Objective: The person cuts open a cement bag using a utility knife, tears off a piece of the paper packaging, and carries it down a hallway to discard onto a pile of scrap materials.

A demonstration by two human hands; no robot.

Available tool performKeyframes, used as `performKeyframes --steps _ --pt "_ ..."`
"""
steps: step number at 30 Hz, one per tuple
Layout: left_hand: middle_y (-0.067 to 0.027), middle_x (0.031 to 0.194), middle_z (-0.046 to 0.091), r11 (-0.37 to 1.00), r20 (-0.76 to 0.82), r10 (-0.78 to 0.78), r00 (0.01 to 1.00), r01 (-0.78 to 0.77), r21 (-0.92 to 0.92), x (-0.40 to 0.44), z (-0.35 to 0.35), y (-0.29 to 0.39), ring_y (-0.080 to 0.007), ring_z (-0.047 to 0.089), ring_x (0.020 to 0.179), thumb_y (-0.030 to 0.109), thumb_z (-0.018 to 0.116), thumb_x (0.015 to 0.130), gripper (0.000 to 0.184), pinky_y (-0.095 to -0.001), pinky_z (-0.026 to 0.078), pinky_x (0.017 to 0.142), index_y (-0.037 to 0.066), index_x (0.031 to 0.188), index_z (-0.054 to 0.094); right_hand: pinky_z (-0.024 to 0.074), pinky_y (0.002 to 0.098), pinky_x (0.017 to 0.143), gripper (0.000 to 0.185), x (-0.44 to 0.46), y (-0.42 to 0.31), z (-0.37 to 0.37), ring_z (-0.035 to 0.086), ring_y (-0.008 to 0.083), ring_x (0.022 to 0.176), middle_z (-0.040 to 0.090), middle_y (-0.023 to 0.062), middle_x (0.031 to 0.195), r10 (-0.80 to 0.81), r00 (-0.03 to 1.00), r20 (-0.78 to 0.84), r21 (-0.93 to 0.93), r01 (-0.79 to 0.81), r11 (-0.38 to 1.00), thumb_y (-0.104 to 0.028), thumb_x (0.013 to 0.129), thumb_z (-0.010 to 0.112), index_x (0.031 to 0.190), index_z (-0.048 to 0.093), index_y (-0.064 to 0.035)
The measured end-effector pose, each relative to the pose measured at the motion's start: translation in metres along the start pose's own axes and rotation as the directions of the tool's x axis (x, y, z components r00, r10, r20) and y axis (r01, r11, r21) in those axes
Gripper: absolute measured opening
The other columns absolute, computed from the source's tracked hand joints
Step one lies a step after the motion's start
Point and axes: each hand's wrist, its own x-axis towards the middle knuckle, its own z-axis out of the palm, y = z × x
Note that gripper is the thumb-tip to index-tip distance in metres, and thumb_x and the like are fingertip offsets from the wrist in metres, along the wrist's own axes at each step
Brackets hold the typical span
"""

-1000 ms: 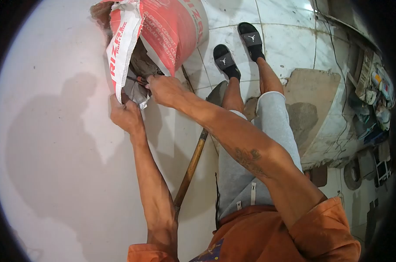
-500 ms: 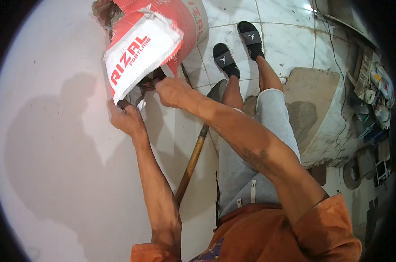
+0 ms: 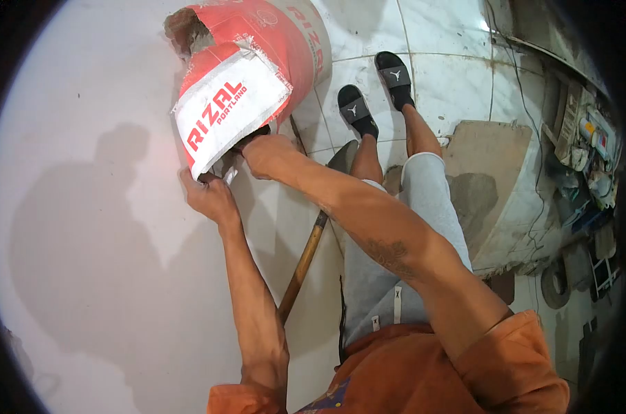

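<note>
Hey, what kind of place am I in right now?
Probably an indoor spot with building or repair work going on: there's a torn Portland cement bag, a wooden-handled tool that looks like a shovel, and a stained slab on the tiled floor.

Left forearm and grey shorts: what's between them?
A wooden handle slants between left forearm and shorts, its upper end passing behind the right forearm. Pale surface behind. Head view, now.

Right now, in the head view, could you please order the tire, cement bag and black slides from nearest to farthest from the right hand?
From the right hand:
1. Cement bag, at the hand.
2. Black slides, on the feet.
3. Tire, far to the right.
</note>
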Motion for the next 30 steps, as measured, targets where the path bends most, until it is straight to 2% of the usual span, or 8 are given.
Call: performKeyframes --steps 5,14,17,20,23,25,28,30 --pt "-0.0144 0.085 0.060 0.999 0.020 0.020 1.000 -0.021 0.026 0.003 -0.004 0.007 -0.0302 0.058 0.073 -0.010 0.047 0.080 0.019 -0.0355 0.047 0.070 -0.002 0.095 0.055 0.0554 0.0401 0.076 0.023 -0.025 -0.001 -0.019 0.069 0.0292 0.096 0.071 0.0137 0.100 0.033 0.993 0.116 -0.027 -0.030 0.999 -0.008 0.078 0.061 0.098 0.072 -0.0043" --pt "-0.0152 0.084 0.061 0.999 0.038 0.038 0.999 -0.040 0.029 0.000 -0.008 0.003 -0.0304 0.059 0.071 -0.010 0.047 0.080 0.019 -0.0357 0.048 0.068 -0.002 0.095 0.055 0.0551 0.0453 0.067 0.021 -0.040 -0.002 0.029 0.069 0.0358 0.084 0.069 0.0227 0.089 0.009 0.970 -0.245 0.149 0.029 0.988 -0.005 0.083 0.052 0.099 0.061 0.0058" --pt "-0.0148 0.082 0.062 1.000 0.051 0.010 0.999 -0.011 0.009 0.007 -0.012 0.012 -0.0295 0.060 0.070 -0.009 0.048 0.081 0.017 -0.0361 0.048 0.067 -0.002 0.095 0.055 0.0544 0.0467 0.066 0.025 -0.036 -0.011 0.031 0.068 0.0371 0.082 0.068 0.0229 0.089 0.057 0.980 -0.189 0.131 -0.032 0.991 -0.004 0.083 0.050 0.105 0.055 0.0068" --pt "-0.0145 0.080 0.063 0.998 0.032 0.053 0.998 -0.054 0.034 0.011 -0.011 0.003 -0.0278 0.061 0.069 -0.007 0.049 0.081 0.015 -0.0356 0.049 0.066 -0.002 0.094 0.055 0.0562 0.0417 0.070 0.021 -0.015 -0.019 0.076 0.069 0.0315 0.084 0.068 0.0154 0.093 0.099 0.942 -0.321 0.104 -0.069 0.992 -0.011 0.086 0.054 0.104 0.061 -0.0018" --pt "-0.0142 0.080 0.063 0.998 -0.018 0.061 0.998 -0.061 -0.025 0.028 -0.022 0.020 -0.0280 0.061 0.069 -0.006 0.049 0.081 0.016 -0.0347 0.048 0.066 -0.001 0.094 0.055 0.0557 0.0428 0.073 0.026 -0.042 0.007 0.130 0.068 0.0332 0.085 0.067 0.0183 0.094 -0.064 0.918 -0.391 0.097 0.110 0.989 -0.012 0.085 0.055 0.108 0.058 -0.0008" --pt "-0.0149 0.079 0.063 0.995 -0.040 0.014 0.999 -0.018 -0.100 0.047 -0.032 0.033 -0.0302 0.060 0.070 -0.006 0.048 0.080 0.018 -0.0333 0.048 0.067 -0.002 0.095 0.056 0.0531 0.0479 0.069 0.025 -0.079 0.009 0.128 0.067 0.0367 0.080 0.067 0.0214 0.089 0.092 0.980 -0.178 0.164 -0.062 0.985 -0.011 0.089 0.049 0.110 0.054 0.0023" --pt "-0.0161 0.082 0.063 0.998 0.037 0.033 0.999 -0.035 0.056 0.051 -0.050 0.037 -0.0313 0.059 0.074 -0.005 0.048 0.082 0.017 -0.0335 0.047 0.072 -0.003 0.097 0.057 0.0547 0.0464 0.076 0.029 -0.076 0.006 0.137 0.068 0.0357 0.082 0.067 0.0174 0.088 0.272 0.961 -0.045 0.296 -0.247 0.923 -0.015 0.093 0.045 0.116 0.050 0.0013" --pt "-0.0171 0.084 0.064 0.998 0.053 -0.066 0.996 0.065 0.015 0.040 -0.055 0.045 -0.0314 0.060 0.076 -0.004 0.048 0.083 0.018 -0.0351 0.047 0.074 -0.004 0.098 0.058 0.0545 0.0440 0.070 0.030 -0.077 0.015 0.130 0.067 0.0331 0.074 0.066 0.0161 0.082 0.285 0.952 -0.110 0.353 -0.230 0.907 -0.022 0.096 0.044 0.113 0.052 0.0014"
